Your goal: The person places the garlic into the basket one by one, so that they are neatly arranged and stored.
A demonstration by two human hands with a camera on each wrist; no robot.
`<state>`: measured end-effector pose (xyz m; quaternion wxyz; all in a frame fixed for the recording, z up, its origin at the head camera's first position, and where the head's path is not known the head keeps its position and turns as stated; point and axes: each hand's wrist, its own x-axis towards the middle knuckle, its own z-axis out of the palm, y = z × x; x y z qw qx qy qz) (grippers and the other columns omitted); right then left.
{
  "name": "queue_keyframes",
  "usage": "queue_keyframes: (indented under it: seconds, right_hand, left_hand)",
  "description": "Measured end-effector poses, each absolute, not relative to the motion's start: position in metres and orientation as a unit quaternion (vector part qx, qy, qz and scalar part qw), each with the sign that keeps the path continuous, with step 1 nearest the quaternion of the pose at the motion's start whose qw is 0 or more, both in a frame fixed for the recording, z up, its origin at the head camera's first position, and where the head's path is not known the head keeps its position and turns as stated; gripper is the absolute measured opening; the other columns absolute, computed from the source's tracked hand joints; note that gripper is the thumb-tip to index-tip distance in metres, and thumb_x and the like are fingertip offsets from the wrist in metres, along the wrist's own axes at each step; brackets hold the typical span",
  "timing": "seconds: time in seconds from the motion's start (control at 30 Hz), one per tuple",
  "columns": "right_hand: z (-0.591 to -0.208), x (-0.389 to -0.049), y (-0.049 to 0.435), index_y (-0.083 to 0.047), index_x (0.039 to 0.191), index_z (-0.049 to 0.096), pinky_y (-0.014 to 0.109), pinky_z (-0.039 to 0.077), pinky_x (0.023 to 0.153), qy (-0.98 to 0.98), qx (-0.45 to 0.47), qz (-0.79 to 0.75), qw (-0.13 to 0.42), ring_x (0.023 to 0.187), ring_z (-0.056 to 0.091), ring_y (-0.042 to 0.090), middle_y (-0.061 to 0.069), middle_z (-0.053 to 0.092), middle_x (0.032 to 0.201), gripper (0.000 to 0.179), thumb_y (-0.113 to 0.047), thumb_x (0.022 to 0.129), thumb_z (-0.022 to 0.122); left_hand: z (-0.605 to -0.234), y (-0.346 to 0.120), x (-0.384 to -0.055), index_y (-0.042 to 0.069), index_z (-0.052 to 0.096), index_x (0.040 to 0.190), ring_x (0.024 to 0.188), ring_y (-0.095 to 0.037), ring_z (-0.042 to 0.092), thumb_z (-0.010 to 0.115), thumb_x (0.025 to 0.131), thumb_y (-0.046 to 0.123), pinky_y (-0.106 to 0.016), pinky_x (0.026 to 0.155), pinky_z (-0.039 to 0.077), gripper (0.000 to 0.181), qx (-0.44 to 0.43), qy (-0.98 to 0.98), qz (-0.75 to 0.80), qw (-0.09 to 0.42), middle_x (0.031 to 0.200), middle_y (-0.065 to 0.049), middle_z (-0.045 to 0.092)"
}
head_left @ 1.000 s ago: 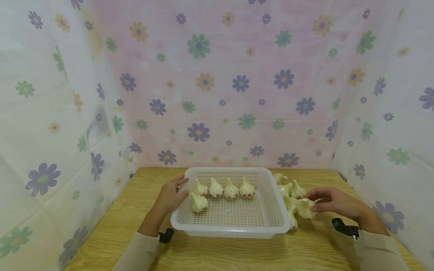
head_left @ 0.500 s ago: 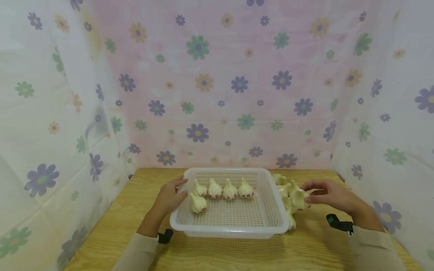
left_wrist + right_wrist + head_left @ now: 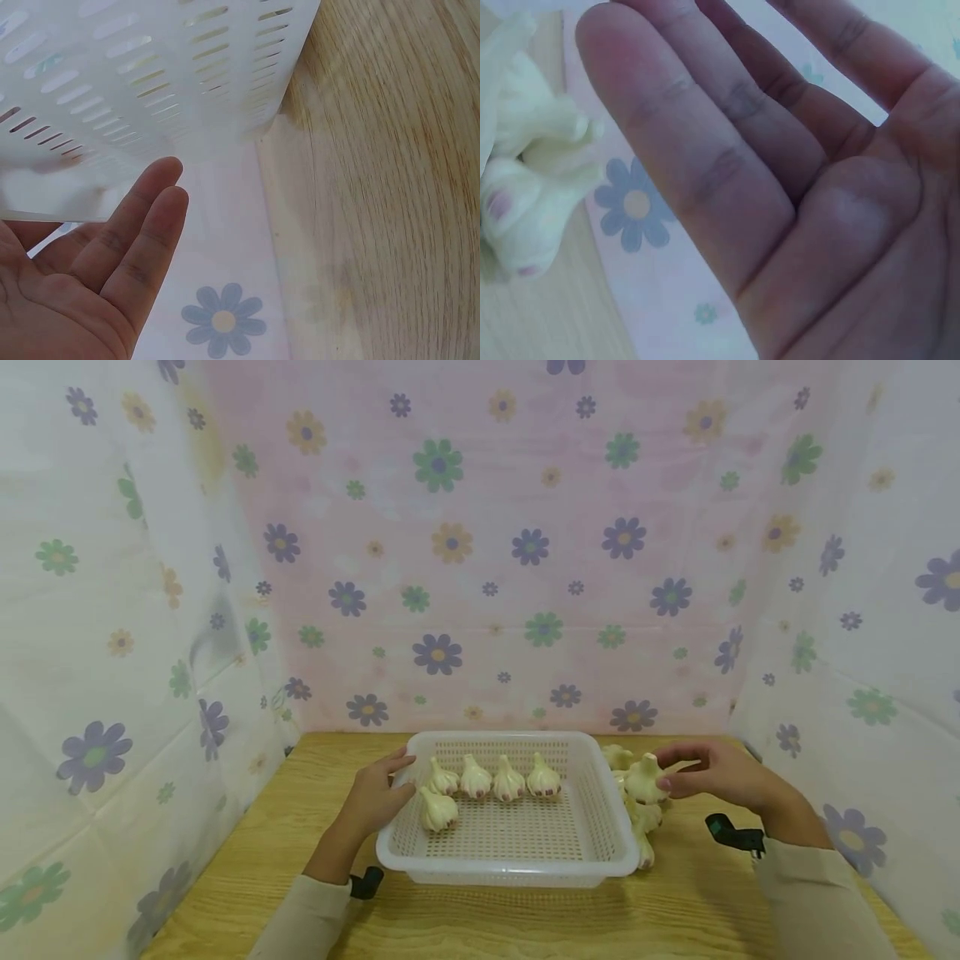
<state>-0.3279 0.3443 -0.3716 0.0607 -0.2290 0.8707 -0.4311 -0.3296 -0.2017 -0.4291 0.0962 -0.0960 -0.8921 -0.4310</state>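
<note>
The floral-printed cloth backdrop [image 3: 495, 493] encloses the work area on three sides; a wood-grain table [image 3: 255, 843] carries a white perforated plastic basket [image 3: 517, 867].

Change noted: over the last second the right hand [image 3: 720, 775] has moved a garlic bulb [image 3: 643, 781] away from the near side of the loose pile [image 3: 647, 817] and towards the basket. The bulb's stem now points upward. The left hand [image 3: 375, 795] and the five bulbs [image 3: 508, 783] inside the basket show no evident change: four in a row along the far side, one in front of the leftmost. In the inspector's judgement, this bulb has been singled out for handling but is not yet in the basket; the near part of the basket floor offers room.

Position: the bulb sits at the right hand's fingertips, pinched between thumb and fingers, just beside the basket's right rim. Whether it is fully clear of the bulbs beneath cannot be told. The right wrist view does not show the grip clearly.

The left hand, its fingers mostly straight, rests at the basket's left rim; how firmly cannot be told.
</note>
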Motion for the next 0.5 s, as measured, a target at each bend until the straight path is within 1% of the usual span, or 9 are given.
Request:
queue_keyframes:
  seconds: [0.1,0.13,0.2,0.37,0.43,0.5]
  right_hand:
    - [-0.367,-0.33,0.337,0.0,0.141,0.059,0.034,0.063,0.082,0.865,-0.242,-0.434,0.067,0.1,0.075,0.019,0.029,0.057,0.141,0.05,-0.021,0.097,0.072]
    - [-0.366,-0.332,0.334,0.0,0.14,0.059,0.034,0.063,0.081,0.867,-0.244,-0.43,0.067,0.099,0.075,0.019,0.028,0.059,0.14,0.05,-0.021,0.097,0.072]
    - [-0.363,-0.336,0.328,0.0,0.138,0.061,0.034,0.063,0.081,0.866,-0.25,-0.428,0.073,0.098,0.075,0.02,0.025,0.062,0.136,0.048,-0.022,0.097,0.073]
    - [-0.357,-0.348,0.31,-0.008,0.132,0.066,0.031,0.061,0.085,0.868,-0.276,-0.406,0.078,0.105,0.073,0.019,0.012,0.073,0.123,0.042,-0.025,0.095,0.075]
    - [-0.355,-0.352,0.303,-0.011,0.132,0.068,0.03,0.06,0.087,0.871,-0.284,-0.394,0.074,0.11,0.072,0.02,0.008,0.074,0.122,0.041,-0.027,0.095,0.076]
    - [-0.352,-0.355,0.296,-0.012,0.13,0.069,0.032,0.061,0.089,0.873,-0.287,-0.388,0.072,0.112,0.071,0.024,0.007,0.074,0.122,0.041,-0.029,0.094,0.077]
  left_hand:
    - [-0.43,-0.201,-0.331,0.006,0.061,0.144,0.114,-0.038,0.071,0.065,0.092,0.015,-0.034,0.07,0.065,0.053,-0.1,-0.892,-0.43,0.099,0.162,-0.009,0.045]
    - [-0.43,-0.201,-0.332,0.005,0.061,0.144,0.114,-0.038,0.072,0.065,0.092,0.015,-0.034,0.07,0.065,0.053,-0.101,-0.892,-0.429,0.101,0.162,-0.009,0.045]
    - [-0.431,-0.202,-0.332,0.007,0.061,0.144,0.114,-0.036,0.072,0.065,0.092,0.016,-0.034,0.07,0.065,0.053,-0.098,-0.893,-0.427,0.1,0.162,-0.007,0.045]
    - [-0.431,-0.203,-0.333,0.007,0.062,0.144,0.115,-0.036,0.072,0.066,0.093,0.015,-0.034,0.071,0.065,0.052,-0.095,-0.893,-0.43,0.097,0.162,-0.007,0.045]
    - [-0.431,-0.203,-0.333,0.006,0.062,0.143,0.114,-0.037,0.072,0.065,0.093,0.015,-0.035,0.071,0.065,0.052,-0.096,-0.891,-0.432,0.097,0.162,-0.007,0.045]
    - [-0.431,-0.203,-0.332,0.006,0.062,0.143,0.114,-0.037,0.072,0.065,0.093,0.015,-0.035,0.071,0.065,0.052,-0.097,-0.891,-0.432,0.098,0.162,-0.008,0.045]
